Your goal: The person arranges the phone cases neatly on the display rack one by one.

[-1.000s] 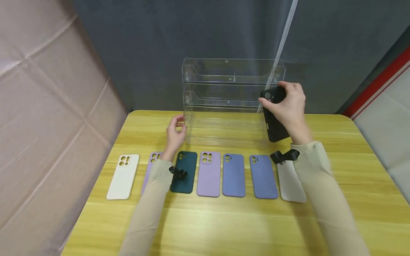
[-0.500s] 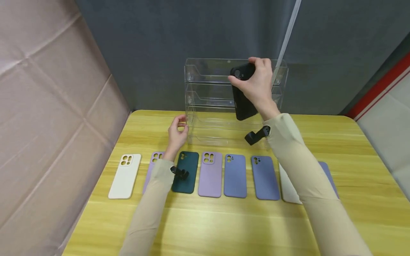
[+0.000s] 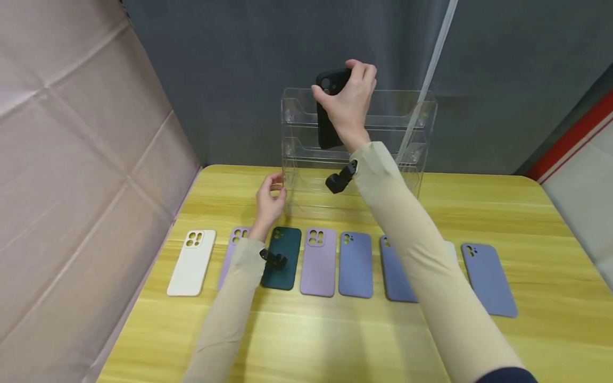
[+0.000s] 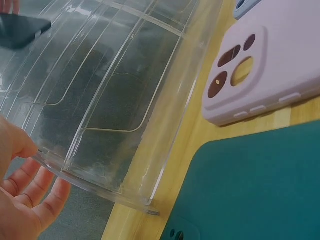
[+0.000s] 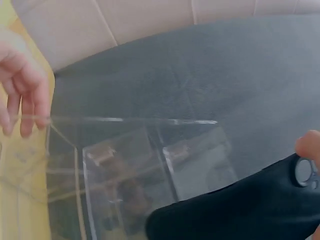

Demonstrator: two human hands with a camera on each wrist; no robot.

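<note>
My right hand (image 3: 347,103) grips a black phone case (image 3: 328,130) by its camera end, thumb on one edge and fingers on the other. The case hangs upright in front of the upper tiers of a clear acrylic tiered rack (image 3: 392,127). In the right wrist view, the case (image 5: 235,210) slants across the rack's tiers. My left hand (image 3: 271,202) pinches the rack's left side panel low down. The left wrist view shows the thumb on one side of that panel (image 4: 95,186) and the fingers on the other.
A row of phone cases lies before the rack: white (image 3: 191,266), dark green (image 3: 287,252), lavender (image 3: 318,271), blue-violet (image 3: 356,266), and another blue-violet case (image 3: 489,279) at far right. My sleeves partly cover several. A grey curtain (image 3: 230,80) hangs behind.
My right hand has carried the black phone case leftward and up, from the rack's right side to before its upper left part. The left hand keeps its place on the panel.
</note>
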